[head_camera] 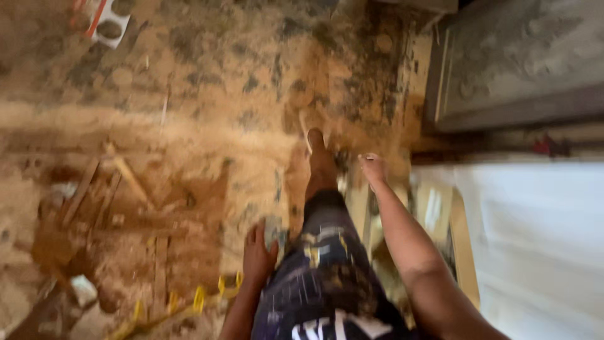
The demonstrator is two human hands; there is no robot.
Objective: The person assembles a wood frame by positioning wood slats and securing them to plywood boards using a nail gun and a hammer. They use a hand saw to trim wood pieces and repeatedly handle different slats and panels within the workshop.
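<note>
The left hand (258, 250) is hanging beside the dark patterned shorts (327, 277), fingers loosely spread, with a small blurred grey object (275, 232) just beside its fingertips; whether it is being held cannot be told. The right hand (373, 169) is hanging on the shorts' other side, loosely curled, gripping nothing.

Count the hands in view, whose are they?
2, both the person's own. The left hand hangs beside the dark patterned shorts, lower centre. The right hand is further forward, near the white sheet. Blur could hide others.
</note>
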